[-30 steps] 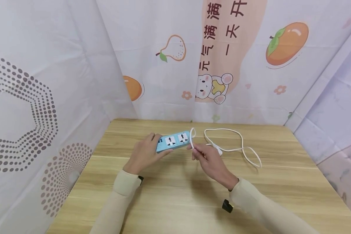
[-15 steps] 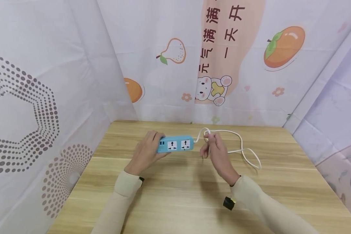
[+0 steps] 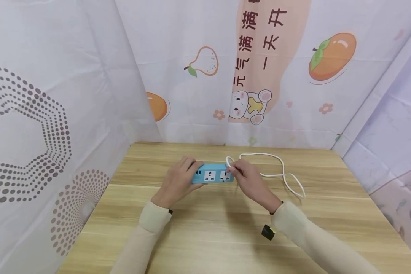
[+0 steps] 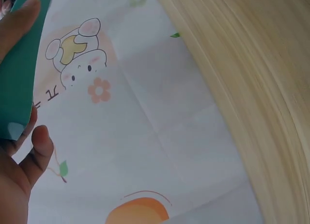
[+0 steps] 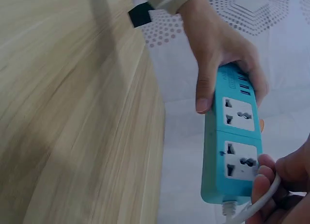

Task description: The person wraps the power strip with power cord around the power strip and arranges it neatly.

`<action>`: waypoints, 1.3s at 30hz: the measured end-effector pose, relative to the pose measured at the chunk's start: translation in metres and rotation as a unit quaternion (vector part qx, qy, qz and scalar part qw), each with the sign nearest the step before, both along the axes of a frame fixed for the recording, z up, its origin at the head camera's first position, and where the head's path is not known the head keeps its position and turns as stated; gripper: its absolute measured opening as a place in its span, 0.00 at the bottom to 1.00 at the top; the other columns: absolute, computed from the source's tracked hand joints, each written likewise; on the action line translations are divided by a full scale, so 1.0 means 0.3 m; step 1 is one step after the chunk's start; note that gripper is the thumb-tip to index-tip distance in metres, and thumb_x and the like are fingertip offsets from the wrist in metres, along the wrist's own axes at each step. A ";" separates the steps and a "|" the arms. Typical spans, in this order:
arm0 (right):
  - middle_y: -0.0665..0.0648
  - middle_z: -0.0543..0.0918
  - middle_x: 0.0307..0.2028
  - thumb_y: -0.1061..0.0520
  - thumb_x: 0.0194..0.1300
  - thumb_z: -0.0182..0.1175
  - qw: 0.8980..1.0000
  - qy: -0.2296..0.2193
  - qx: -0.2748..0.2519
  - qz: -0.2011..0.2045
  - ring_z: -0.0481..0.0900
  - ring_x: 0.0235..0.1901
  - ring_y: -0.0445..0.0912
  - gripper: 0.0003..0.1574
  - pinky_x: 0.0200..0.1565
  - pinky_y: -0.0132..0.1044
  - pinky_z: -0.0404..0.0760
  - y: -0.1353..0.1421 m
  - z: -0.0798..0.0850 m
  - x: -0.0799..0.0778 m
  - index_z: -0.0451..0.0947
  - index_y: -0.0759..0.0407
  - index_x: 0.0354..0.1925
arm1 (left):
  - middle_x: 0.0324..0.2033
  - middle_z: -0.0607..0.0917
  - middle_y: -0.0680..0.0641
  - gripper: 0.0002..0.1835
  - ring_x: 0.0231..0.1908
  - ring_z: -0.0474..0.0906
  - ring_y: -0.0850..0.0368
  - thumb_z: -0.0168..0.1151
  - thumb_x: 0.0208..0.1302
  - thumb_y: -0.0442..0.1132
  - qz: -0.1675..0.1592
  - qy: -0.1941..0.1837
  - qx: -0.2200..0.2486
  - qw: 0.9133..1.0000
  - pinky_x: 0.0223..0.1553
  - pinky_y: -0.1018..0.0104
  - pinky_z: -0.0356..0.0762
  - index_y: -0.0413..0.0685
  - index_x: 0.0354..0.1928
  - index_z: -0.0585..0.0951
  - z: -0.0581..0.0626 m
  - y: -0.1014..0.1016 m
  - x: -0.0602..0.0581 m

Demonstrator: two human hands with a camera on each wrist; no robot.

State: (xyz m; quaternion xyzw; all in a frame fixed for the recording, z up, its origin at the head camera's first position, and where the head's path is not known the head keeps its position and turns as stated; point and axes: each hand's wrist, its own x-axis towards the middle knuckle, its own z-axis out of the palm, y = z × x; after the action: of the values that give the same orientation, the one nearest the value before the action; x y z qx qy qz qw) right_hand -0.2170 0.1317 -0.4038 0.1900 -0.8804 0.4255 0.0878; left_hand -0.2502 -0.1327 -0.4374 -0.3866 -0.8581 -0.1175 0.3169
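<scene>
Power strip (image 3: pixel 217 175) left, cord (image 3: pixel 283 167) right — curtain (image 3: pixel 191 99) behind the table (image 3: pixel 205 236).

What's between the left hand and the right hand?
In the right wrist view, the blue power strip with two white socket panels lies between the left hand and right hand.

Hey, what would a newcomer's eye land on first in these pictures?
Probably the long light-blue plastic power strip, held at one end by the left hand above the pale wood-grain table. Next, the thin white looping cord, pinched by the right hand near the strip's other end and curling across the table to the right. Behind, the large orange printed fruit stands out at the upper right of the white fabric curtain.
</scene>
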 end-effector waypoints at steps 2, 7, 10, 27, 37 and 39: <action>0.54 0.81 0.34 0.63 0.76 0.58 0.998 0.042 0.039 0.011 0.71 0.29 0.44 0.08 0.32 0.37 0.72 -0.009 -0.003 0.007 0.84 0.61 0.40 | 0.40 0.80 0.49 0.33 0.37 0.74 0.56 0.80 0.53 0.57 0.006 0.012 0.006 1.000 0.34 0.66 0.76 0.44 0.55 0.83 -0.006 0.001 0.000; 0.50 0.79 0.31 0.63 0.74 0.60 0.991 0.098 0.093 0.025 0.70 0.28 0.42 0.08 0.32 0.37 0.70 -0.024 -0.005 0.021 0.82 0.58 0.35 | 0.37 0.83 0.50 0.34 0.35 0.77 0.56 0.79 0.49 0.64 0.020 0.026 0.022 0.999 0.32 0.64 0.77 0.46 0.47 0.85 -0.014 0.006 0.003; 0.50 0.79 0.31 0.64 0.74 0.59 0.989 0.106 0.095 0.027 0.70 0.28 0.42 0.09 0.32 0.37 0.70 -0.028 -0.003 0.024 0.81 0.57 0.34 | 0.37 0.85 0.49 0.33 0.35 0.79 0.56 0.78 0.51 0.65 0.031 0.018 0.029 0.999 0.33 0.63 0.77 0.47 0.48 0.85 -0.016 0.008 0.005; 0.50 0.75 0.29 0.62 0.75 0.59 0.991 0.099 0.083 0.029 0.69 0.28 0.43 0.06 0.31 0.37 0.72 -0.042 0.004 0.028 0.80 0.59 0.38 | 0.35 0.80 0.49 0.24 0.30 0.73 0.57 0.59 0.73 0.57 0.044 -0.139 0.111 0.983 0.28 0.61 0.74 0.40 0.48 0.79 -0.024 0.026 0.023; 0.44 0.68 0.22 0.63 0.73 0.62 0.986 0.139 0.068 0.055 0.65 0.23 0.39 0.11 0.30 0.35 0.70 -0.039 -0.016 0.024 0.76 0.54 0.31 | 0.37 0.82 0.47 0.22 0.29 0.74 0.56 0.58 0.75 0.54 0.055 -0.206 0.161 0.964 0.29 0.61 0.73 0.39 0.51 0.79 -0.004 0.019 0.032; 0.44 0.68 0.22 0.63 0.73 0.62 0.985 0.150 0.064 0.056 0.65 0.23 0.38 0.09 0.31 0.35 0.70 -0.039 -0.018 0.023 0.77 0.56 0.33 | 0.36 0.81 0.47 0.22 0.28 0.74 0.57 0.57 0.75 0.54 0.055 -0.206 0.163 0.963 0.28 0.62 0.72 0.39 0.50 0.80 -0.002 0.019 0.032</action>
State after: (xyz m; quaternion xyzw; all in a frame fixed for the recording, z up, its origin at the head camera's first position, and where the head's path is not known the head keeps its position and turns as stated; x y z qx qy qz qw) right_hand -0.2101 0.1199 -0.4092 0.3060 -0.8707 0.3393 0.1821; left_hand -0.2406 -0.1269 -0.4379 -0.2491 -0.8942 -0.3150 0.1980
